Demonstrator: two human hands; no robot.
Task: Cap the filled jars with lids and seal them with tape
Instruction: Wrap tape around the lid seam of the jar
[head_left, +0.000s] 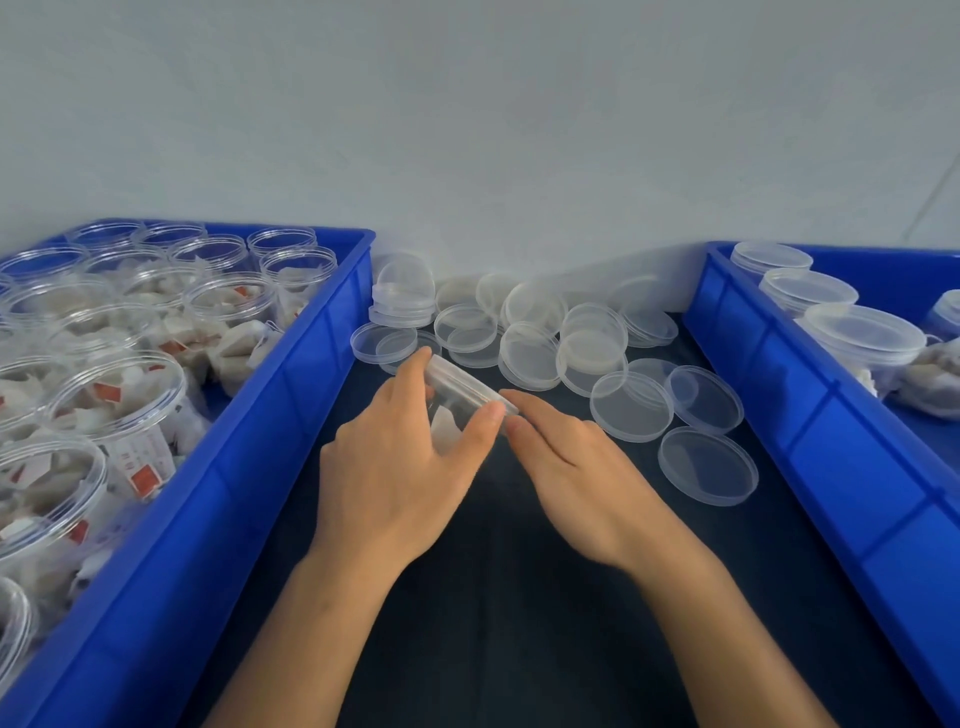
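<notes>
Left crate (291, 405): a blue plastic crate to the left of the held jar, packed with clear open-topped jars (228, 306) of white packets. More than a dozen rims show; the exact count cannot be told, since some are cut off by the frame edge. Several packets carry red-orange label patches with dark print, too small and blurred to read.

Left hand (400, 467): curled round the held jar, thumb and fingers pinching its sides just below the lid.

Held jar (457, 400): one clear jar, tilted, its top leaning away from the person, with a white packet visible inside. It is above the dark table (519, 623), between the two crates.

Jar lid (467, 382): one clear lid sits on the held jar's mouth; whether it is fully pressed on cannot be told.

Right hand (571, 467): fingers straight and close together, fingertips touching the lid's edge at the right of the grip.

Loose lids (631, 408): roughly twenty clear round lids lie beyond and to the right of the grip, many overlapping, so the count is approximate. A short stack stands at the far left of the pile.

Right crate (779, 405): a second blue crate right of the grip, holding at least three capped jars (862, 338) in a row, with more partly cut off. No writing can be read.
</notes>
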